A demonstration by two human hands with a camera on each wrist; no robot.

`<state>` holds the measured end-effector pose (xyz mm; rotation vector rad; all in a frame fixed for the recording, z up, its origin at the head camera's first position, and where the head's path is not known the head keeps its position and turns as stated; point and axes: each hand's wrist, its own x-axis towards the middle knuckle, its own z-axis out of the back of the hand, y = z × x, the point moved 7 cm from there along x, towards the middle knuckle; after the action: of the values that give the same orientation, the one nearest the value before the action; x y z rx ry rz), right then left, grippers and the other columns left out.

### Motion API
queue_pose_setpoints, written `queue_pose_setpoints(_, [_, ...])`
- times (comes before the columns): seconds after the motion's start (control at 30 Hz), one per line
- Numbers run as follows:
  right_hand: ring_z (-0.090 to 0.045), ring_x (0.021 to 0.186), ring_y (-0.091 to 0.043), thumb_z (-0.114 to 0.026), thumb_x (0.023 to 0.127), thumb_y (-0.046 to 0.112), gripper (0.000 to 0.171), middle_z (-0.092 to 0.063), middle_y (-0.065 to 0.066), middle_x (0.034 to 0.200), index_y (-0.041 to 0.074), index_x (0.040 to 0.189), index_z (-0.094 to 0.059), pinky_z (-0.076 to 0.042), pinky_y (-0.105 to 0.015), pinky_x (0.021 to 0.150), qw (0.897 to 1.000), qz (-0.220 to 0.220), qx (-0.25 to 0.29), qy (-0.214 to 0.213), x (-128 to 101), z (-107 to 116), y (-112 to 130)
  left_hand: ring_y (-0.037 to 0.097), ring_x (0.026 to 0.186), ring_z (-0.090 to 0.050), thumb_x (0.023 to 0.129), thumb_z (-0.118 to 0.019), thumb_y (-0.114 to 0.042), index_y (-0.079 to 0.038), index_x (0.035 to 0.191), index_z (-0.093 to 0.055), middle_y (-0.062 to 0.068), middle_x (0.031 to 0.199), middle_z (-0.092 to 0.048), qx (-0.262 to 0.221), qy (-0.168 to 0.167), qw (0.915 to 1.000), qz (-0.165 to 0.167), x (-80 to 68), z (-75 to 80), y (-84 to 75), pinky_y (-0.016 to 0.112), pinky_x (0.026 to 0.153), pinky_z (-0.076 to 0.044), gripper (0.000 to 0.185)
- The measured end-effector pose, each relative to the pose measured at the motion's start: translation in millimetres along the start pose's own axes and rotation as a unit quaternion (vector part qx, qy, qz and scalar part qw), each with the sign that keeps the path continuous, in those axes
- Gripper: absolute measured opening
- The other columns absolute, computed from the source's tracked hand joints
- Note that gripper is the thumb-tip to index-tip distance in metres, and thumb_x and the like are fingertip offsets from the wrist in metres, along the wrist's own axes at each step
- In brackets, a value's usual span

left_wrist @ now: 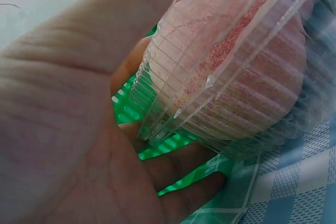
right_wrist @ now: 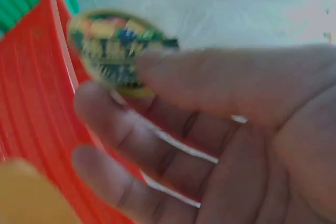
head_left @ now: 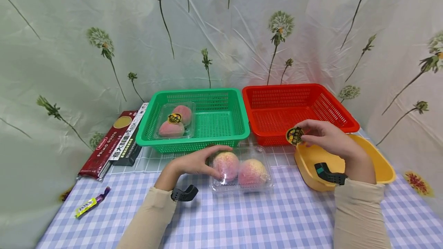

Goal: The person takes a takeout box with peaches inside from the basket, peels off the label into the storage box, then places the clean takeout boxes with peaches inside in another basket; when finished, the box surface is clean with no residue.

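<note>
My left hand [head_left: 197,162] grips the left end of a clear plastic fruit box [head_left: 242,191] on the checked cloth. Inside the closed box are two pink and yellow peaches [head_left: 253,173]. The left wrist view shows the box's ribbed side [left_wrist: 226,98] between thumb and fingers, which are partly hidden behind it. Over the yellow bin [head_left: 304,164], my right hand [head_left: 327,137] pinches a round black and gold sticker [head_left: 294,136] between thumb and fingertips. Fruit pictures and lettering show on the sticker in the right wrist view.
A green basket [head_left: 197,141] at the back holds another peach box [head_left: 189,130] bearing a similar sticker. To its right stands a red basket [head_left: 273,140]. Spaghetti packs [head_left: 110,141] lie at the left, with a small wrapped candy stick [head_left: 91,203] in front of them.
</note>
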<state>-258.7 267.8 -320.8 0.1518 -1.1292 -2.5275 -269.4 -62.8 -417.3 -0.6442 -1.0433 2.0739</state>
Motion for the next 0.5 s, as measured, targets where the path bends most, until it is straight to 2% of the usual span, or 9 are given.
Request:
queue_pose_setpoints(0.17, [-0.069, 0.085, -0.017, -0.061, 0.098, 0.008, 0.031, -0.066, -0.018, 0.108, -0.002, 0.127, -0.06, -0.059, -0.028, 0.072, 0.999, -0.042, -0.008, 0.007, -11.9, 12.9, -27.9, 0.016, 0.136, -0.041, 0.081, -0.084, -0.033, -0.024, 0.154, -0.038, -0.01, 0.155, -0.039, -0.005, 0.0, 1.0, 0.006, -0.1, -0.3, 0.9, 0.045, 0.114, -0.036, 0.087])
queue_pose_setpoints(0.4, [-0.068, 0.089, -0.02, -0.056, 0.1, 0.009, 0.033, -0.065, -0.015, 0.107, -0.009, 0.128, -0.058, -0.06, -0.032, 0.073, 0.989, -0.125, 0.004, 0.08, -18.9, 7.2, -62.1, 0.016, 0.136, -0.041, 0.081, -0.084, -0.034, -0.028, 0.153, -0.038, -0.011, 0.155, -0.039, -0.004, -0.002, 1.0, 0.008, -0.6, -0.2, 2.0, 0.045, 0.113, -0.037, 0.087])
queue_pose_setpoints(0.5, [-0.066, 0.087, -0.02, -0.056, 0.1, 0.01, 0.034, -0.068, -0.012, 0.101, -0.009, 0.128, -0.059, -0.06, -0.033, 0.073, 0.985, -0.141, -0.003, 0.103, -16.8, 1.8, -71.7, 0.016, 0.136, -0.041, 0.08, -0.084, -0.033, -0.029, 0.153, -0.038, -0.011, 0.155, -0.038, -0.003, -0.002, 1.0, 0.009, -0.3, -0.3, 2.1, 0.045, 0.113, -0.037, 0.087])
